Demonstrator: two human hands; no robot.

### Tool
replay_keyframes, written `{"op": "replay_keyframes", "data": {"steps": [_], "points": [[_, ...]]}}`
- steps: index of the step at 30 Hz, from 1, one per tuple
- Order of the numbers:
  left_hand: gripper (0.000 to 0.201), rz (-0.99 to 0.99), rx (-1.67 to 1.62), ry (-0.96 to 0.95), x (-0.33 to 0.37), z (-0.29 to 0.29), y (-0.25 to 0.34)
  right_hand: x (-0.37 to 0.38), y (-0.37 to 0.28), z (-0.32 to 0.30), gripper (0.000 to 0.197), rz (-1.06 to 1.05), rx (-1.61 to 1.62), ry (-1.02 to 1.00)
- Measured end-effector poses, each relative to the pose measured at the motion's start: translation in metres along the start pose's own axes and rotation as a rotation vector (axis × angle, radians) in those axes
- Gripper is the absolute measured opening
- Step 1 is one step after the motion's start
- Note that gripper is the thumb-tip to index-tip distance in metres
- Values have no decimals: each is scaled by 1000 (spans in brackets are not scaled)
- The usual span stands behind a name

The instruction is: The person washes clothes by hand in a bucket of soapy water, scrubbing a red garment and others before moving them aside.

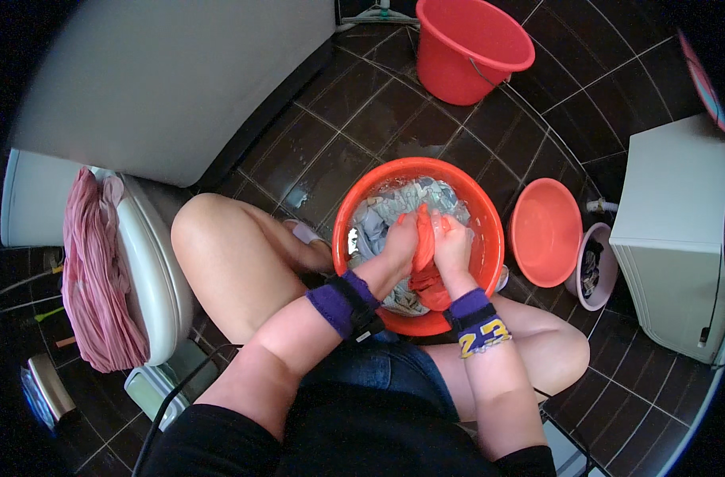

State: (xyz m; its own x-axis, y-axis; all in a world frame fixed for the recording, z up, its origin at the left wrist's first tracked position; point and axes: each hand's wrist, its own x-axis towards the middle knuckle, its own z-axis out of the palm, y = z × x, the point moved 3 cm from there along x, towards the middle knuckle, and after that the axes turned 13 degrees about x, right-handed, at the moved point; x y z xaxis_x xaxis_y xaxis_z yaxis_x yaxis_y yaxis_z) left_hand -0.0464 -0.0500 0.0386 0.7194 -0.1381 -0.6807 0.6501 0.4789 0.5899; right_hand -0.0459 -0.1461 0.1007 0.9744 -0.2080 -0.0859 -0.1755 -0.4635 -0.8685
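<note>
both our hands are in the orange wash basin (483,208), set on the floor between our bare knees. left hand (400,242) and right hand (451,242) are each closed around the same orange cloth (426,270); fingers curled tight, the cloth bunched up between them and hanging over the basin's near rim. under and behind the cloth the basin holds wet grey-and-white laundry (414,199), soaking in water.

other containers, counted:
- one red bucket (466,48), upright at the top of the view, well apart from the basin; nothing visible inside it.
- one smaller coral basin (545,230), just beside the wash basin on our right, tilted and bare inside.
- one pale bowl (597,266), touching the coral basin's far side, with something dark in it; too small to tell what.

so three basins or bowls, one bucket.

surface and room: dark brown tiled floor (362,119) with pale grout lines, a wet patch near the wash basin. white cabinet (676,246) at right. at left a white toilet (151,270) with one pink cloth (96,278) draped over it.

on us: two purple wristbands (334,306), one per wrist.
</note>
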Motion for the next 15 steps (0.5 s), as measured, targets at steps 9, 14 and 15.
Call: {"op": "replay_keyframes", "data": {"steps": [9,14,15], "points": [[82,516,1386,63,-20,-16,43,8,36,-22,35,-27,-84,-202],[98,384,1891,-151,-20,-14,12,-20,48,-6,58,-50,-433,-666],[98,334,1898,-189,-13,-18,4,-19,56,-4,59,-109,-451,-678]]}}
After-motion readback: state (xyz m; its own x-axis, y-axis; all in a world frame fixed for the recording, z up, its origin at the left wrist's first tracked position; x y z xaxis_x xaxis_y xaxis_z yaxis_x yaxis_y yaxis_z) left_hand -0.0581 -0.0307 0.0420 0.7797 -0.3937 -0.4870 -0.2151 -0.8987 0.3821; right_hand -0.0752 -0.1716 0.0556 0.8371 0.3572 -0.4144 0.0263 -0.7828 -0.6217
